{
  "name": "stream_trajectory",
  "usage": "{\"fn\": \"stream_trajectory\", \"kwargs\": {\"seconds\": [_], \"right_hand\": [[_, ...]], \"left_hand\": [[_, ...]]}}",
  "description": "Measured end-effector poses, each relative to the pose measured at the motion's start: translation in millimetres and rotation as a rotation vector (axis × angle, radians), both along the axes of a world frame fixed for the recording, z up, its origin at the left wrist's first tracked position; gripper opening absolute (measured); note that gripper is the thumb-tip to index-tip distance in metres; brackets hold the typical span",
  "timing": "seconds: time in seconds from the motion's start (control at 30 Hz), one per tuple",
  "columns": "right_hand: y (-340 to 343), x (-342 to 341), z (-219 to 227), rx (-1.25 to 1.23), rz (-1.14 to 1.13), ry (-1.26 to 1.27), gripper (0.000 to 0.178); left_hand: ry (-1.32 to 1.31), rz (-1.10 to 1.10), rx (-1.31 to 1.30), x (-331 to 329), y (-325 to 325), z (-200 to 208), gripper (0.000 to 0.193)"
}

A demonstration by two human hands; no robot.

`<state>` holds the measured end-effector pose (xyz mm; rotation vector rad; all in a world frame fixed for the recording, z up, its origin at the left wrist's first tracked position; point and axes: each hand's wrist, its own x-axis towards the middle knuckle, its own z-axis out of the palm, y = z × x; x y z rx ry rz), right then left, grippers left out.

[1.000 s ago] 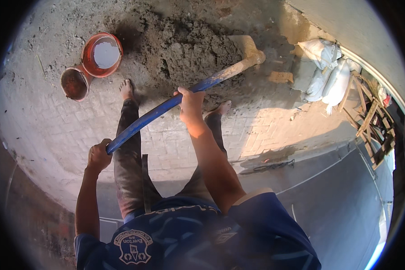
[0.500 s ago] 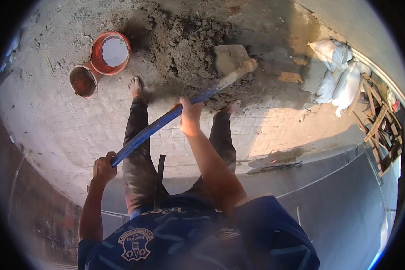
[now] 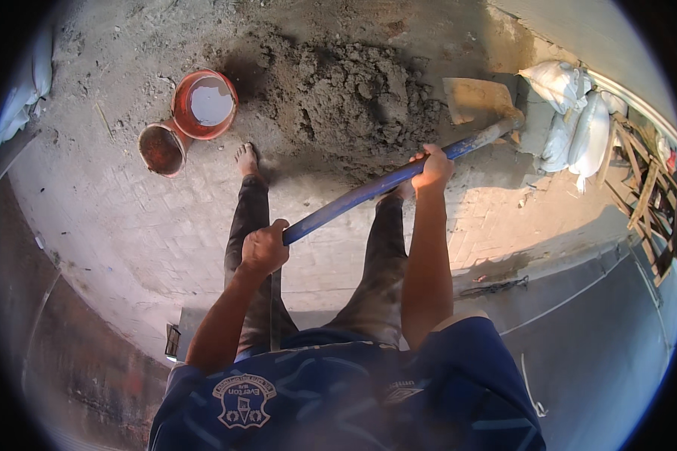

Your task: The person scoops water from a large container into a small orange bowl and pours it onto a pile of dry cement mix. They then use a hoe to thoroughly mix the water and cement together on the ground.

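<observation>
I hold a long tool with a blue handle (image 3: 361,194) and a flat, sand-coloured blade (image 3: 475,100). My left hand (image 3: 264,248) grips the near end of the handle. Farther up the shaft, my right hand (image 3: 432,168) is closed around it just before the blade. The blade hangs at the right edge of a dark grey heap of wet sand or mortar (image 3: 346,109) on the ground in front of my bare feet (image 3: 246,159).
A red basin (image 3: 204,104) with pale liquid and a smaller rusty pan (image 3: 162,149) stand left of the heap. White filled sacks (image 3: 572,113) lie at the right, with wooden scrap (image 3: 643,188) beyond. Paved ground runs under me, a grey slab at lower right.
The blade has swung from the upper middle of the heap out to its right side. Both hands kept their grip, and the view has shifted so the heap sits lower and closer.
</observation>
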<state>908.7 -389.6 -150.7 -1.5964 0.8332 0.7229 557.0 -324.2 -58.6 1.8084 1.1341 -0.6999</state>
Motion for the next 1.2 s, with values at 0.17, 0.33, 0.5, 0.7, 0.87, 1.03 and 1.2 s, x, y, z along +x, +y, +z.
{"fn": "stream_trajectory", "kwargs": {"seconds": [0.17,0.33,0.5,0.7,0.87,1.03,1.2], "right_hand": [[14,-80,-70,0.036,0.104,0.293,0.017],[10,-144,5,0.245,0.039,0.332,0.018],[-71,-86,83,0.56,-0.184,0.363,0.018],[-199,57,134,0.566,-0.23,0.233,0.019],[-327,119,164,0.386,-0.258,0.249,0.016],[-438,108,205,0.357,-0.347,0.291,0.015],[-522,119,243,0.337,-0.457,0.29,0.013]], "left_hand": [[0.182,0.002,0.068,-59,-8,27,0.032],[0.281,-0.096,0.117,-148,-10,33,0.035],[0.21,-0.177,0.123,-104,-13,66,0.039],[-0.218,-0.129,0.116,53,-77,162,0.039],[-0.364,-0.091,-0.036,133,-159,232,0.028],[-0.475,-0.215,0.0,149,-203,255,0.025],[-0.465,-0.216,-0.058,177,-235,287,0.029]]}}
